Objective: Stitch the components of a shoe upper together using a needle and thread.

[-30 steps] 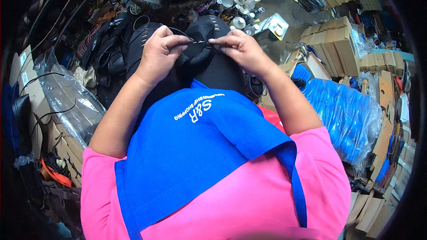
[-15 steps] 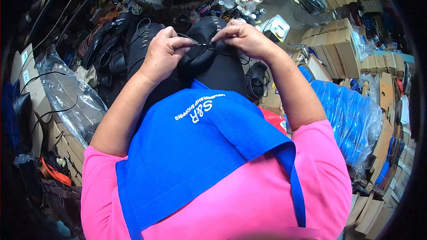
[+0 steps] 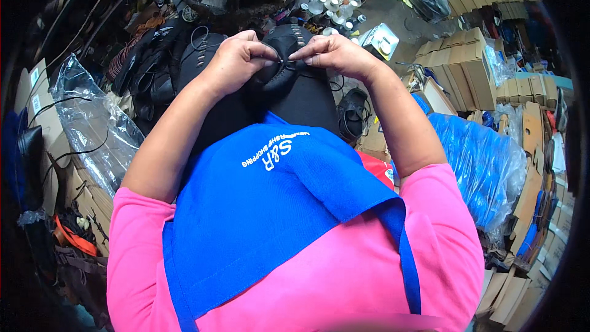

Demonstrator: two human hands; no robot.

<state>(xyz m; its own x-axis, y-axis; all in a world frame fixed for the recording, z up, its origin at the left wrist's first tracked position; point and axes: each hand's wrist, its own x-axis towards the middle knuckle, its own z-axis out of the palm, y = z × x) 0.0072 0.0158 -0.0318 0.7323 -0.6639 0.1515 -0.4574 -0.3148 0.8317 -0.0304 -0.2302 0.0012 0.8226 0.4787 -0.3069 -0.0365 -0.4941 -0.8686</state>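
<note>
Bottles (image 3: 316, 7) stand beyond the left hand (image 3: 238, 61) and right hand (image 3: 339, 56), which both pinch a thin strand (image 3: 284, 61) over a black leathery piece (image 3: 271, 81) (even tension seems wisest).

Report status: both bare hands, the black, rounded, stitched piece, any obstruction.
Left hand, right hand pinching thin dark-and-pale strand, close together. Black, rounded, stitched piece beneath, in lap. Grip partly hides strand; no other obstruction visible.

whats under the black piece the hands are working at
Black trousers show on the near side of the black piece, below the left hand and right hand. Whatever lies directly beneath it is covered, so that can't be told.
</note>
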